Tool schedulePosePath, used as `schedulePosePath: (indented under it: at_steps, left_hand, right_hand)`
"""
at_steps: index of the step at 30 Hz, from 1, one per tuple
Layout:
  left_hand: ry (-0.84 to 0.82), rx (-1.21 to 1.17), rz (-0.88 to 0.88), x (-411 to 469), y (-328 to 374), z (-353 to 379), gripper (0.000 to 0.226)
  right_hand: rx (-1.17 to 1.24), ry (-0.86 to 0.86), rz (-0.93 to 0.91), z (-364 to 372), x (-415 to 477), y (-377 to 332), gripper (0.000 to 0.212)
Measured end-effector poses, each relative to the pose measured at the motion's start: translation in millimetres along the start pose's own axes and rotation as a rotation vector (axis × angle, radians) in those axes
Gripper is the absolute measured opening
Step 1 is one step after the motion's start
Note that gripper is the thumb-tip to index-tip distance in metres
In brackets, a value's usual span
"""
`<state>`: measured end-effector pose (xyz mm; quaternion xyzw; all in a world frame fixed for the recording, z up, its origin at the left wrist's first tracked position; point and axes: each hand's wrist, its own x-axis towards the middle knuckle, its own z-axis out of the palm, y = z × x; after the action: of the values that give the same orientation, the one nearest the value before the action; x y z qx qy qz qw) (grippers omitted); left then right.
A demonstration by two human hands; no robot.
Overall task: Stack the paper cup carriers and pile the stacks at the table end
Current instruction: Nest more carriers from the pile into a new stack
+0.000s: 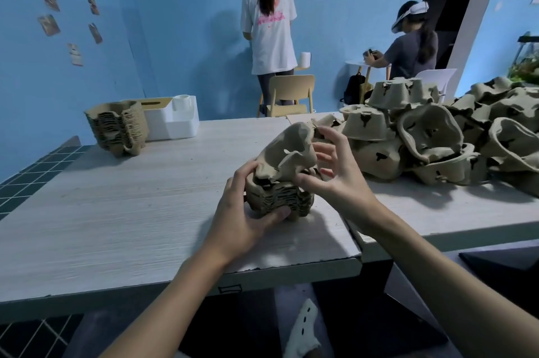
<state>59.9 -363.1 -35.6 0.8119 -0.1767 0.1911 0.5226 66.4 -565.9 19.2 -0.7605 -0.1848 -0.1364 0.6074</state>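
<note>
Left hand (245, 212) gripping carrier stack (280, 200)

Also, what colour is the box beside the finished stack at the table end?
White plastic box with a tan lid, head view.

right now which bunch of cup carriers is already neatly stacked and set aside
The stack at the far left end of the table, beside the white box. Nobody touches it; the small stack is between both hands, and the right-hand heap is loose.
</note>
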Motion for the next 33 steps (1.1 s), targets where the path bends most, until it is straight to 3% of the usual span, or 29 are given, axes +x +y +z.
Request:
schedulePosePath:
  at_steps: [3, 6, 9, 14, 26, 33]
  left_hand:
    - [-0.006, 0.005, 0.002, -1.5, 0.4, -0.6, 0.088]
    - [-0.006, -0.017, 0.003, -1.4, 2.9, -0.8, 0.089]
    - [-0.011, -0.038, 0.016, -1.6, 6.3, -1.9, 0.092]
    - [-0.011, -0.067, 0.021, -3.5, 10.2, -2.6, 0.107]
    - [0.009, -0.089, -0.014, -3.5, 9.7, -2.0, 0.119]
    - [0.018, -0.084, -0.027, -3.0, 11.8, -0.9, 0.121]
  right_hand:
    - [-0.096, -0.135, -0.025, -11.3, -1.2, -7.9, 0.096]
    - [-0.125, -0.170, -0.096, -9.3, 3.5, -19.9, 0.075]
    - [-0.065, -0.100, -0.129, -5.9, 9.5, -20.8, 0.049]
    - [-0.037, 0.033, -0.134, 0.1, 7.3, -12.9, 0.035]
    - [-0.021, 0.157, -0.103, -1.8, 2.9, -13.1, 0.042]
    - [0.012, 0.117, -0.112, 1.8, 3.4, -14.6, 0.036]
